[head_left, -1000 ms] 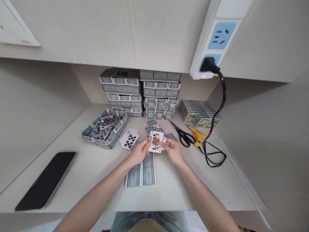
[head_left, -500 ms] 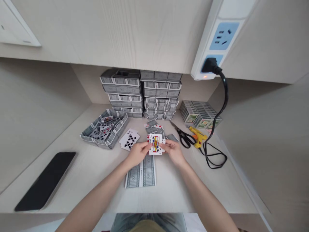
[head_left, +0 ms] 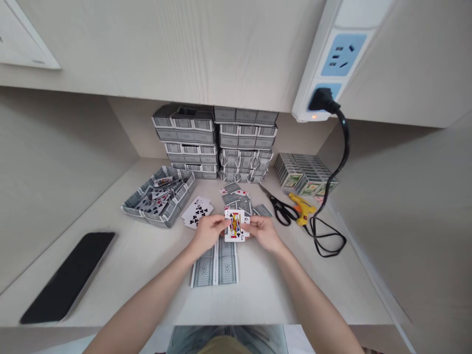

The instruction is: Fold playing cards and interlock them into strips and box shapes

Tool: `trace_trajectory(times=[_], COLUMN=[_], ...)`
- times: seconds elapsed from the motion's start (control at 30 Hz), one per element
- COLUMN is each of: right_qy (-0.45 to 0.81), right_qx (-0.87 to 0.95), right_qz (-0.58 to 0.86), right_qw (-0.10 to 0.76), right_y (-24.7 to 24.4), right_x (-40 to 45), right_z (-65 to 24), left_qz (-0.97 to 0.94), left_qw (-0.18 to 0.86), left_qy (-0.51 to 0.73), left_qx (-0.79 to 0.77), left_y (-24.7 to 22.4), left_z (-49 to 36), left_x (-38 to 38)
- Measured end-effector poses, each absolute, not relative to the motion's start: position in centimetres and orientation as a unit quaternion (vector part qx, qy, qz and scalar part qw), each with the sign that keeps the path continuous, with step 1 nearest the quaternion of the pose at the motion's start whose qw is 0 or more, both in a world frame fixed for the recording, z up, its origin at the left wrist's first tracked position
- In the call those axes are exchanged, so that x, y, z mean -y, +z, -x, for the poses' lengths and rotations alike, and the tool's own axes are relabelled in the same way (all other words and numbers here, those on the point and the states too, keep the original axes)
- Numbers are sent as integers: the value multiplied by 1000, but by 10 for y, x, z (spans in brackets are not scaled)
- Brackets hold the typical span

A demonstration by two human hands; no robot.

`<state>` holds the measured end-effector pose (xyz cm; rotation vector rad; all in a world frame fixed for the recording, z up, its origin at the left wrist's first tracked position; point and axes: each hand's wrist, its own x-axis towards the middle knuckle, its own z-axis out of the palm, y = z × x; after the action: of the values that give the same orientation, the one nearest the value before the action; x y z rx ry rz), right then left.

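A jack of clubs (head_left: pixel 235 226) faces up between my hands, with a queen card (head_left: pixel 246 221) partly showing behind its right side. My left hand (head_left: pixel 211 231) pinches the cards at their left edge. At the right edge, my right hand (head_left: pixel 264 232) pinches them too. Below the held cards, a panel of grey-backed cards (head_left: pixel 216 265) lies on the desk, its top end hidden under them. To the left, a fan of face-up club cards (head_left: pixel 197 211) rests near my left fingers. More loose cards (head_left: pixel 232 188) lie scattered beyond my hands.
A box made of cards (head_left: pixel 162 196) holds loose cards at the left. Stacked card boxes (head_left: pixel 191 132) stand behind. At right are scissors (head_left: pixel 282 206), a yellow glue gun (head_left: pixel 304 209), card packs (head_left: pixel 309 172) and a cable (head_left: pixel 344 147). A black phone (head_left: pixel 70 278) lies front left.
Both hands have moved slightly toward me with the cards, and the jack has shifted a little left. More of the loose grey cards beyond shows now.
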<state>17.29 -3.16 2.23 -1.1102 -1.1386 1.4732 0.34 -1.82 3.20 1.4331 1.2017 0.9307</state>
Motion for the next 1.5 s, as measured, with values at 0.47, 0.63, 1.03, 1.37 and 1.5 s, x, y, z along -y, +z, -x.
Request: trace_trajectory(times=[0.47, 0.63, 1.03, 1.37, 1.5], right_qy=[576, 504, 183, 248, 265], right_qx=[502, 540, 617, 598, 607], right_qz=[435, 460, 614, 546, 528], right_qw=[477, 493, 457, 531, 531], right_y=[19, 7, 10, 9, 6], right_x=[31, 28, 46, 37, 33], right_z=[-173, -173, -150, -157, -162], left_qz=[-638, -646, -758, -771, -785], left_qw=[425, 413, 165, 46, 21], left_qy=[389, 406, 412, 449, 432], left_qx=[-511, -497, -478, -448, -443], left_y=[26, 22, 18, 20, 21], left_z=[-2, -8, -19, -19, -18], left_x=[16, 21, 49, 42, 42])
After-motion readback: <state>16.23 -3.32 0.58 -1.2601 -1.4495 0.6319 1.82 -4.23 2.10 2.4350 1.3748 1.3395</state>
